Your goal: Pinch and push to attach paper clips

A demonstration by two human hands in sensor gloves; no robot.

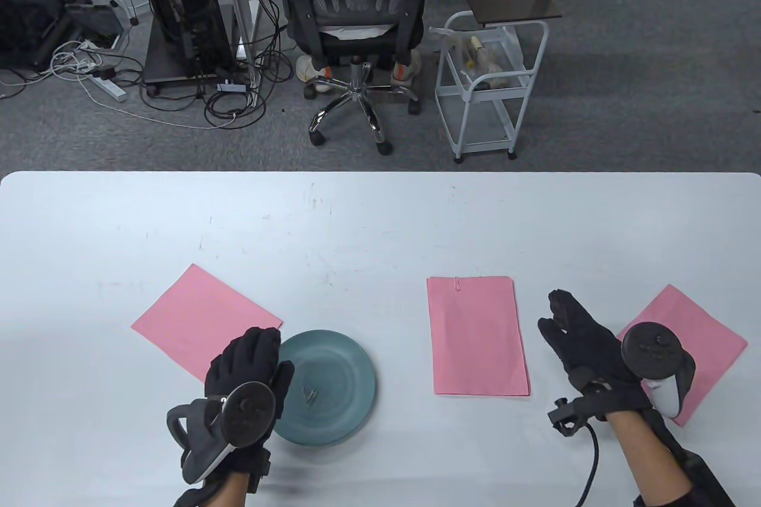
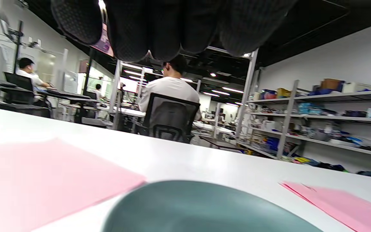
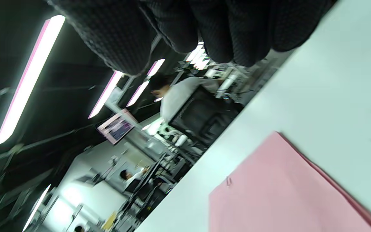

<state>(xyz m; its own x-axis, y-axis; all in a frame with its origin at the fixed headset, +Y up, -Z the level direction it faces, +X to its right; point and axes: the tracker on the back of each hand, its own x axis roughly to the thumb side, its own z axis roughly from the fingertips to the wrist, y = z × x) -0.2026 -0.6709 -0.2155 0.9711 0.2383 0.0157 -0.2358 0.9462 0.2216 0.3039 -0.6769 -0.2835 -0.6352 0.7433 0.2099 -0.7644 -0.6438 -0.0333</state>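
One paper clip already sits on the far edge of the middle pink stack, so this looks like a pause between clips. The left hand hovers at the left rim of the green plate, fingers together and holding nothing, with loose clips lying near the plate's centre. The right hand hangs just right of the middle stack, fingers loosely together, empty. Further pink sheets lie at far left and at right. The next move probably calls for pinching a clip off the plate and pushing it onto a paper edge.
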